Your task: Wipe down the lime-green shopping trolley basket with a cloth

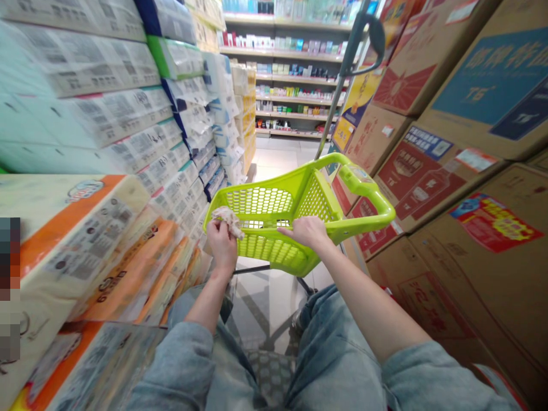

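A lime-green plastic shopping basket (274,200) on a wheeled frame stands in front of me in a narrow aisle. My left hand (221,242) is closed on a crumpled white cloth (228,218) and presses it against the basket's near left rim. My right hand (307,231) rests on the near rim, fingers curled over the edge. The basket looks empty inside. A grey pull handle (357,45) rises from its far side.
Stacked tissue packs (128,131) wall the left side. Cardboard boxes (432,171) are piled on the right. Shelves of goods (295,74) stand at the aisle's far end. My knees in jeans (325,348) are below, above the tiled floor (265,302).
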A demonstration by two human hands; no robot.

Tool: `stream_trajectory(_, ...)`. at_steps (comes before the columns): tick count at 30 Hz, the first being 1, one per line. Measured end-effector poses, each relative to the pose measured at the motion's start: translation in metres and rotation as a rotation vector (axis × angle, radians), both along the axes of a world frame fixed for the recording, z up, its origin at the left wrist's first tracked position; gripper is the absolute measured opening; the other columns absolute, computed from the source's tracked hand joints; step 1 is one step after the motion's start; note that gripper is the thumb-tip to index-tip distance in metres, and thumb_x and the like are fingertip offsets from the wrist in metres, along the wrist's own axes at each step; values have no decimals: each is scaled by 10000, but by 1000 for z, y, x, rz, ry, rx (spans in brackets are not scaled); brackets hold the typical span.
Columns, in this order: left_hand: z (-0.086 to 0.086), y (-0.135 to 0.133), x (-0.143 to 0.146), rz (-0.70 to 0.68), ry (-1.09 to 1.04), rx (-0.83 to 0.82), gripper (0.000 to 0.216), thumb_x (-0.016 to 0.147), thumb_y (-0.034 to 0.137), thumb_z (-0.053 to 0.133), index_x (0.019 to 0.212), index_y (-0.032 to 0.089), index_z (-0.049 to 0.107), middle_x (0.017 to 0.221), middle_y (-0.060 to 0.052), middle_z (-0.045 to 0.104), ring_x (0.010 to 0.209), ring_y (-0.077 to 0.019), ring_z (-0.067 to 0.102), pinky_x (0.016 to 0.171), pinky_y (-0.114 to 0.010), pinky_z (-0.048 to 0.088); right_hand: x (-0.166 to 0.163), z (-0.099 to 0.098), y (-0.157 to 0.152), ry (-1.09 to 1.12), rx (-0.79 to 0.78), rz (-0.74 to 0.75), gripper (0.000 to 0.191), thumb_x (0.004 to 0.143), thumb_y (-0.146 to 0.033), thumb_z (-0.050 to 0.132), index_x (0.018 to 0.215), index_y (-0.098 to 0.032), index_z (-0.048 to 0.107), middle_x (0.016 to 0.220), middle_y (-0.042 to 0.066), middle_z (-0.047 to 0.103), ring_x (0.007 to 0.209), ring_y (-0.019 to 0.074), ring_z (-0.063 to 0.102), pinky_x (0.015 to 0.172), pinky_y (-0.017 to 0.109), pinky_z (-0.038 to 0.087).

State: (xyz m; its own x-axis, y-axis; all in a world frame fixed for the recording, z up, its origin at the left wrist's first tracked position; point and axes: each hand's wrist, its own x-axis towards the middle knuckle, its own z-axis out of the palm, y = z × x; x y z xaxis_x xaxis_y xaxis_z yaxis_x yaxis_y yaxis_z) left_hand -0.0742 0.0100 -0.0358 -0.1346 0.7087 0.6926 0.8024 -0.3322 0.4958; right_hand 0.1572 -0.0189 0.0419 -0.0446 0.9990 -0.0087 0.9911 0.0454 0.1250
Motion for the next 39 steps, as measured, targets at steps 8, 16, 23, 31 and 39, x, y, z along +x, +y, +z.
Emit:
stream_trajectory(8,0,-1,29,-482,219,-123,395,755,181,533,1144,167,605,1018,-93,541,981,-229,510,887,-385,452,0,0,-1,-15,13,15,877,821,-764,141,889,-129,742,857,184,715,873,268,674,749,311,471)
stream_trajectory(16,9,3,23,-464,170,-215,358,876,206,399,1176,147,584,1147,-110,588,1058,-214,523,957,-373,424,-2,1,-1,-14,3,-3,839,829,-753,185,890,-129,743,856,189,715,871,266,675,753,306,469)
stream_trajectory(23,-3,1,26,-436,503,-161,366,870,310,507,1218,197,522,1188,-89,595,1158,-247,468,1075,-472,254,-2,0,-1,-12,-2,-8,829,825,-756,205,892,-129,744,866,188,716,881,263,673,761,304,468)
stream_trajectory(31,-7,11,33,-314,689,-196,247,871,297,502,1081,180,561,976,-94,607,923,-258,510,829,-384,391,-2,2,-2,-13,-6,0,859,823,-762,161,922,-136,741,875,184,717,886,265,674,757,309,474)
stream_trajectory(39,-2,7,37,-299,685,-228,206,880,275,477,1044,180,558,933,-94,592,892,-251,507,786,-375,372,1,-1,-1,-31,11,30,869,830,-752,137,906,-129,738,889,190,714,890,265,671,769,316,463)
